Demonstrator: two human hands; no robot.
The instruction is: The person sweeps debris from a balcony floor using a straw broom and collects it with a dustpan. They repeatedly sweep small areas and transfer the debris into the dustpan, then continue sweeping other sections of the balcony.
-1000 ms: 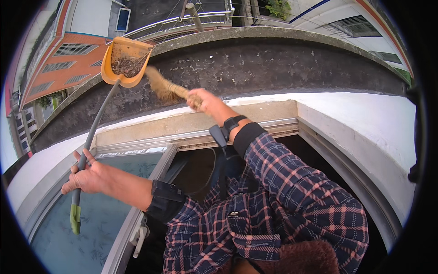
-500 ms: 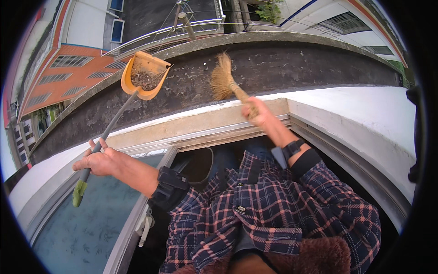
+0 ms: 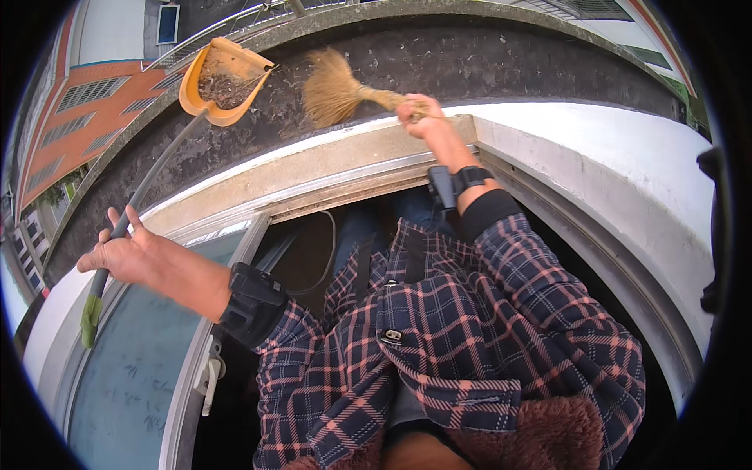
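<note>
My left hand [image 3: 125, 254] holds the grey handle of an orange long-handled dustpan [image 3: 192, 88], its thumb and some fingers spread around the shaft. The handle ends in a green grip [image 3: 91, 319] below the hand. Dry brown debris [image 3: 225, 86] lies in the pan, and a twig juts over its right edge. My right hand [image 3: 421, 113] is closed around the short handle of a straw hand broom [image 3: 333, 88]. Its fanned bristles point left, a small gap from the pan, over the dark ledge.
Below both tools runs a dark, stained ledge [image 3: 501, 70] with a raised concrete rim. A window sill [image 3: 329, 172] with metal tracks lies between me and it. At left stands a frosted window pane [image 3: 141, 368] with a white handle [image 3: 209, 376]; at right, a white wall [image 3: 595, 157].
The broom has swung left and is closer to the dustpan, its bristles turned more sideways. Both hands appear farther left and higher as the view shifts. The debris stays in the pan.
</note>
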